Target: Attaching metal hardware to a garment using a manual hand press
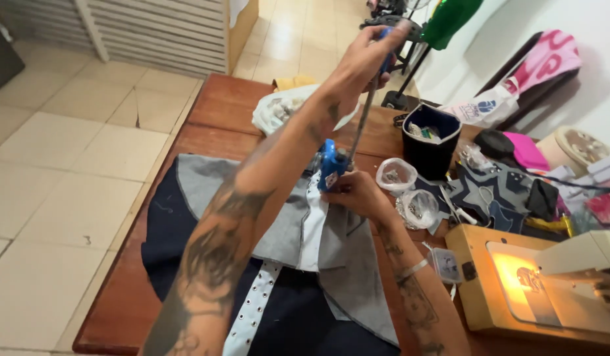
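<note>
The left hand (364,56) is clamped on the raised lever of a blue hand press (331,165); the right hand (358,194) pinches grey fabric (285,224) beneath it on the wooden bench (219,105).

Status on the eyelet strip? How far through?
Done: the white strip near the camera already carries rows of eyelets. In hand: the left hand grips the press lever raised high, while the right hand holds fabric under the blue press. Left: how much of the strip beyond the press needs eyelets can't be told.
</note>
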